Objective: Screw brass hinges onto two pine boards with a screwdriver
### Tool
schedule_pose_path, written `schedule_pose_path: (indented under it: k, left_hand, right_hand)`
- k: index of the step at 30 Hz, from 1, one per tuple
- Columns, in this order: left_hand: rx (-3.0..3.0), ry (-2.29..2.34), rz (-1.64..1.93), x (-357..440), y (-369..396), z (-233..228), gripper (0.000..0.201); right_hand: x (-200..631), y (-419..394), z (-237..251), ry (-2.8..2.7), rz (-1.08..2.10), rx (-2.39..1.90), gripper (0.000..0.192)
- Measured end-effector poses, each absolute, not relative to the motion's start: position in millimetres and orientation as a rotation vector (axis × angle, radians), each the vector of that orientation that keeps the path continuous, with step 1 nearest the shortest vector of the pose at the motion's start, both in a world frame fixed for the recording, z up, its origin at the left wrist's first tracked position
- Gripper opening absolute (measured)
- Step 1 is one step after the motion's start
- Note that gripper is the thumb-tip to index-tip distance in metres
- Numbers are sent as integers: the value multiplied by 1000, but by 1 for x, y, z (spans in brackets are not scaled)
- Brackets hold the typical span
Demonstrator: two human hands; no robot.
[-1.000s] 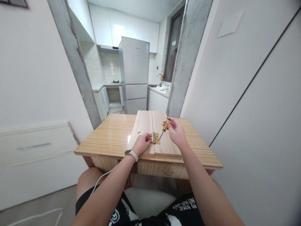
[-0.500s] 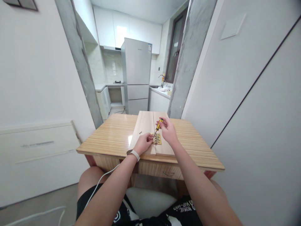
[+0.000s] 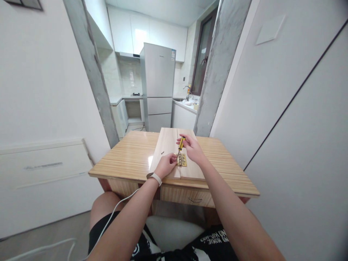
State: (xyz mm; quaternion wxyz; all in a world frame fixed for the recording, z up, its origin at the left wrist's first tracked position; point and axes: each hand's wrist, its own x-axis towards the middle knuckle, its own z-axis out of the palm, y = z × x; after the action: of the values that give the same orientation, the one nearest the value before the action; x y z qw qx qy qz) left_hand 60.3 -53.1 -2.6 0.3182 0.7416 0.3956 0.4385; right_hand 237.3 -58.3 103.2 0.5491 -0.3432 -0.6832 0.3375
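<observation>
The right hand (image 3: 191, 148), just right of the frame's center, grasps a yellow-and-black screwdriver (image 3: 181, 142) by its handle, the shaft slanting down and leftward to the brass butt hinge (image 3: 183, 160). The hinge lies across the seam of two pale wooden boards (image 3: 166, 139), below and slightly left of that hand. The left hand (image 3: 166, 164) rests at the hinge's left leaf, fingers curled together by the screwdriver's tip; whether they pinch anything is hidden. A small screw (image 3: 162, 152) lies on the left board, just above the left hand in the frame.

White lettering on the black shorts (image 3: 214, 237), at bottom center-right, is upside down and partly covered; "NO HOMIE" can be made out. The refrigerator (image 3: 160, 76) at upper center bears a small wordmark, too small to read, and a blue-and-white label (image 3: 173, 55).

The boards lie on a glossy, striped wood-grain worktop (image 3: 130, 152) with a drawer (image 3: 185, 195) along its near edge. Beyond, a kitchen shows white wall cabinets (image 3: 121, 30) at upper left of center and a faucet (image 3: 187, 90) right of the refrigerator. Bare grey pillars flank the opening.
</observation>
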Motion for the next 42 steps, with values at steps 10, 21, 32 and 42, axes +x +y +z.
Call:
schedule_pose_path:
  k: [10,21,32,42]
  left_hand:
    - [1922,1026,1163,61,-55,1,18]
    - [1896,1006,1182,61,-55,1,21]
    - [1890,1002,1176,61,-55,1,22]
    - [1932,1040,1186,60,-52,-3,27]
  right_hand:
    - [229,-54,111,-1645,752,-861,36]
    - [215,-49,106,-1577,653,-868,35]
    - [221,-54,110,-1599,804,-865,41]
    - [223,-48,104,-1588,584,-929,32]
